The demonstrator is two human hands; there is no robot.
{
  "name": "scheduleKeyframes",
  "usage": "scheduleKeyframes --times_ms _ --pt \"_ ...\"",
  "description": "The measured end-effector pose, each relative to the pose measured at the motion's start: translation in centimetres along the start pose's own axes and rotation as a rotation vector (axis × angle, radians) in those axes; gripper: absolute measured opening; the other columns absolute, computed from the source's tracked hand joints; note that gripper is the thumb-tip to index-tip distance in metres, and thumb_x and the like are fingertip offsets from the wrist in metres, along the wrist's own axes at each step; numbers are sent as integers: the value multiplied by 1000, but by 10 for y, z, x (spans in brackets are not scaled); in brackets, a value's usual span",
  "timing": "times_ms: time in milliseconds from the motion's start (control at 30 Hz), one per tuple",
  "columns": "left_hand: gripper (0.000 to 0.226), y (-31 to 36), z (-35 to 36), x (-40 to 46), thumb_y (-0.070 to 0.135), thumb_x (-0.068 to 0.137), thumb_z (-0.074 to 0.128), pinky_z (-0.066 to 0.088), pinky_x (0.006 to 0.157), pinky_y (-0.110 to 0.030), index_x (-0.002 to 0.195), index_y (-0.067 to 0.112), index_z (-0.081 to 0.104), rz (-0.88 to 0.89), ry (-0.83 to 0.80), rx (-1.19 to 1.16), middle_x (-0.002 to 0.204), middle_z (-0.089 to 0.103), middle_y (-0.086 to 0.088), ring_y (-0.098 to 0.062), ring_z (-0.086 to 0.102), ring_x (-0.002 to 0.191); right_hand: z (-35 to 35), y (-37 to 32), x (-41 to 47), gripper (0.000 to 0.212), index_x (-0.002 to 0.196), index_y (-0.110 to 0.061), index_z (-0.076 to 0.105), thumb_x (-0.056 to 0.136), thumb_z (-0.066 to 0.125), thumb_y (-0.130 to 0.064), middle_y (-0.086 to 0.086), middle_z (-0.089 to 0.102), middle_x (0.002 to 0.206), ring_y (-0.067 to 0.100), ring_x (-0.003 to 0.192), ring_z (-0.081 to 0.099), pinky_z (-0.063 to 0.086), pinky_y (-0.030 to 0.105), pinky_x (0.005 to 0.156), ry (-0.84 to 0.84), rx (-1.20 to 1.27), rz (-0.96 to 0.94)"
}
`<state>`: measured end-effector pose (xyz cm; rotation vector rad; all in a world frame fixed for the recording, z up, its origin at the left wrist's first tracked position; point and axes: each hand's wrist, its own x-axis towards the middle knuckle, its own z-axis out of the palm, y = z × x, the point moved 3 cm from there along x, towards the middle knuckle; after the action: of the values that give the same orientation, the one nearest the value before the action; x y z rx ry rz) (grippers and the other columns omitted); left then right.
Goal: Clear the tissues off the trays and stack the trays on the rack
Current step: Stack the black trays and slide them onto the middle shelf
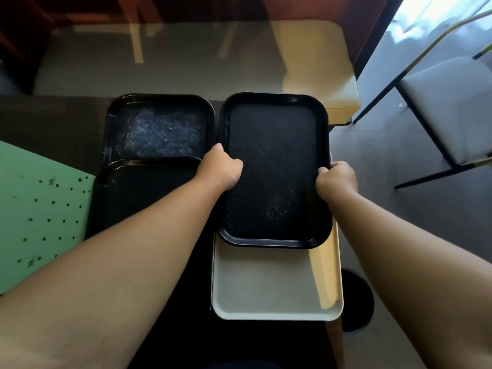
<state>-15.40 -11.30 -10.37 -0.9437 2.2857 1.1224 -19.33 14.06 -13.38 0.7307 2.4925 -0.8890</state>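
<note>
A black tray (274, 145) lies over the far half of a cream tray (266, 288) on the dark rack top. My left hand (221, 169) grips the black tray's left rim and my right hand (336, 179) grips its right rim. No tissue shows on either tray. To the left, a scuffed black tray (159, 129) sits at the back, and another black tray (138, 193) overlaps its near edge, partly hidden by my left forearm.
A green perforated panel (40, 214) stands at the left. Beyond the rack is a glass-topped table (186, 62) with a yellow corner. A grey-seated chair (452, 107) stands on the floor at the right. A round black object (356, 299) sits on the floor near the cream tray.
</note>
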Motion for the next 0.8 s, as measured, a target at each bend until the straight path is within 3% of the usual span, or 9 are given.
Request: scheduleKeyframes --times_ms 100,167,267,333,467,567,700,800 --pt "88 -2 -5 -4 30 74 57 53 92 -42 156 17 28 -27 -94 -77 134 62 -17 -36 64 117 -9 -3 -1 35 122 -14 63 101 50 -39 8 67 115 29 102 64 54 43 91 -51 85 4" --pt "88 -5 -9 0 30 69 57 55 91 -46 153 17 33 -6 -79 -98 128 65 -18 -37 67 112 -20 -6 -6 29 120 -17 58 102 49 -39 5 64 108 23 96 63 56 45 87 -28 175 -23" --pt "56 -4 -25 -9 27 79 60 52 71 -31 133 12 55 36 5 -72 125 65 -12 -27 67 96 -37 -7 -14 24 118 -17 54 103 50 -35 3 61 104 18 92 61 54 41 82 23 247 -84" --pt "30 -7 -36 -15 27 87 59 42 70 -28 115 15 61 58 68 -58 123 61 -6 -21 58 88 -43 -7 -24 28 118 -14 58 101 51 -35 5 64 104 20 93 64 55 38 78 34 273 -98" --pt "50 -23 -51 -24 29 90 56 48 79 -34 137 15 55 42 71 -135 125 62 -5 -22 61 100 -29 -10 -59 27 114 -12 61 101 51 -32 7 68 103 23 92 66 50 32 66 0 343 -94" --pt "50 -52 -63 -38 27 83 56 49 70 -33 131 11 58 -43 105 -192 116 66 -7 -25 63 93 4 -9 -96 23 116 -17 56 102 50 -33 4 63 101 20 89 60 45 33 69 -65 380 -44" --pt "47 -107 -88 -54 20 88 57 36 51 -27 130 -1 55 -200 195 -187 91 59 -5 -19 52 68 64 -10 -146 20 113 -17 54 102 50 -33 5 62 103 20 88 60 48 36 72 -161 429 40" --pt "56 -146 -107 -62 24 83 58 45 57 -32 133 0 52 -260 270 -137 120 63 -15 -29 59 83 107 -6 -183 13 108 -18 54 97 51 -23 7 64 102 23 87 62 55 42 82 -203 411 93"
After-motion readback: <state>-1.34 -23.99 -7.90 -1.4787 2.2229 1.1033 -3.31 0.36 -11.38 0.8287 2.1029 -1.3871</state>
